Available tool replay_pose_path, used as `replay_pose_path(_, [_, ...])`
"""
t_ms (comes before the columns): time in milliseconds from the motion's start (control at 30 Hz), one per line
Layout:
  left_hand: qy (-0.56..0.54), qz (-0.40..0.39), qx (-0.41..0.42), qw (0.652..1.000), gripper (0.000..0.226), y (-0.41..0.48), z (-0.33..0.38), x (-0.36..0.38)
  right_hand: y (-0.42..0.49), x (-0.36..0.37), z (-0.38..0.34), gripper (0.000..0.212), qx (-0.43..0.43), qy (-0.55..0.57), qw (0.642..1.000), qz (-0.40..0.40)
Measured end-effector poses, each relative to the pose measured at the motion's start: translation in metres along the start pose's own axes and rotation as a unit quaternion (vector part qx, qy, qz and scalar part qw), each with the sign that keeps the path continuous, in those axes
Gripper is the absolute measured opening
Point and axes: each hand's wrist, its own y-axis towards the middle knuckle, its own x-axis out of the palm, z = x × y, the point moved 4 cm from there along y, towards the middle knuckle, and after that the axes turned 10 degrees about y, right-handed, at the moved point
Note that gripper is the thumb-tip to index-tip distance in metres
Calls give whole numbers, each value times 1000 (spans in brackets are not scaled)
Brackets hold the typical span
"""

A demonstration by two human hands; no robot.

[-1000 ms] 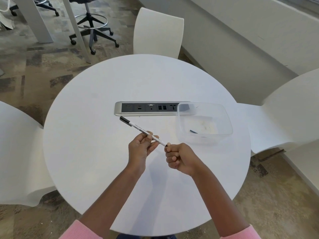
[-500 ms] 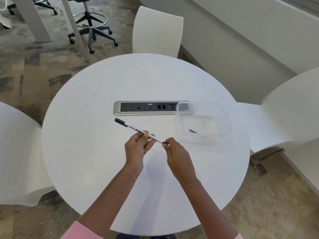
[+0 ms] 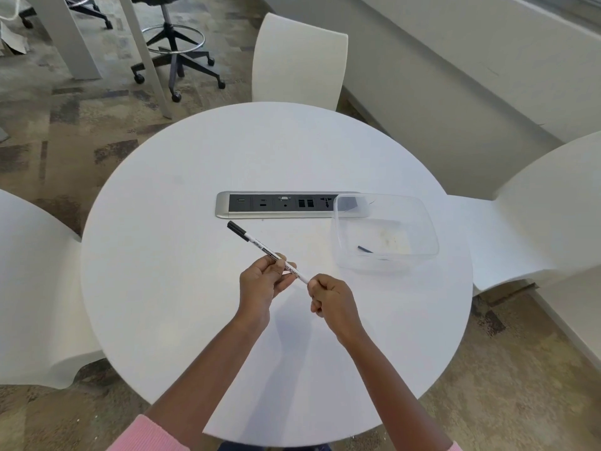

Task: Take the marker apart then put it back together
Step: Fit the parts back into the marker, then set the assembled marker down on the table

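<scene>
**Marker held at both ends above the table**

While the marker (image 3: 260, 247) is kept in the air over the near half of the round table (image 3: 182, 288), it is grasped by both hands. The barrel is pinched between thumb and fingertips of the left hand (image 3: 261, 281) about two thirds of the way down its length, and its near end is enclosed in the clenched right hand (image 3: 330, 296), so what is held there cannot be seen. The long axis runs from far left, where the black tip (image 3: 234, 227) stands free, down to near right into the right fist. The near end is thus the right hand's business, and any pull or twist would be expected along this diagonal, judged from the opposed grips. Both wrists are raised and bent inward, knuckles almost facing. Further out, a clear plastic tub (image 3: 422, 219) containing a small dark piece (image 3: 365, 249) is seen to the right, partly overlapping a socket strip (image 3: 224, 206) set into the table.
</scene>
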Motion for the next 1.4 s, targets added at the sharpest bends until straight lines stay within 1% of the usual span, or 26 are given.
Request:
replay_pose_path(67, [16, 2, -10, 1000, 16, 2, -4, -3, 0, 1, 4, 32, 28, -44, 998, -18])
replay_pose_path(133, [35, 4, -24, 999, 15, 4, -8, -7, 1, 3, 9, 28, 36, -132, 990, -34])
replay_pose_path(200, [67, -2, -35, 997, 13, 7, -13, -12, 2, 7, 11, 20, 3, -229, 973, -42])
replay_pose_path(233, [88, -7, -40, 995, 11, 8, -16, -14, 2, 10, 12, 16, -18, -255, 966, -44])
replay_pose_path(300, [136, -15, -46, 989, 8, 10, -21, -17, 3, 15, 14, 18, -40, -258, 964, -47])
replay_pose_path(400, [229, -30, -44, 972, 8, 11, -26, -19, 6, 24, 18, 18, -53, -259, 963, -44])
replay_pose_path(500, [277, -41, -44, 959, 13, 13, -29, -19, 9, 29, 25, 14, -39, -233, 971, -39])
replay_pose_path(567, [327, -24, -24, 944, 19, 16, -30, -19, 12, 31, 29, 11, -22, -225, 974, -33])
replay_pose_path(600, [379, -9, 2, 925, 20, 17, -30, -20, 14, 31, 32, 8, -14, -218, 975, -26])
replay_pose_path(633, [438, 5, 33, 899, 21, 18, -30, -20, 16, 31, 33, 5, -4, -210, 977, -19])
replay_pose_path(700, [523, 21, 92, 847, 28, 17, -32, -22, 20, 32, 35, 13, 14, -206, 978, -9])
replay_pose_path(767, [591, 23, 133, 795, 39, 18, -39, -26, 24, 35, 36, 21, 20, -233, 972, -5])
replay_pose_path(833, [674, 21, 138, 726, 49, 21, -49, -32, 27, 39, 38, 23, 24, -275, 961, -3])
replay_pose_path(867, [704, 19, 128, 699, 53, 23, -54, -34, 28, 41, 39, 22, 27, -292, 956, -4])
replay_pose_path(900, [724, 14, 117, 680, 56, 24, -58, -37, 29, 43, 41, 22, 30, -309, 951, -7])
replay_pose_path(1000, [755, 0, 100, 648, 60, 26, -68, -42, 31, 48, 45, 20, 37, -345, 938, -15])
replay_pose_path(1100, [764, -11, 89, 639, 62, 28, -74, -47, 33, 50, 49, 21, 47, -345, 937, -10])
replay_pose_path(1400, [758, -16, 94, 645, 61, 29, -79, -50, 35, 49, 54, 29, 61, -305, 950, -13])
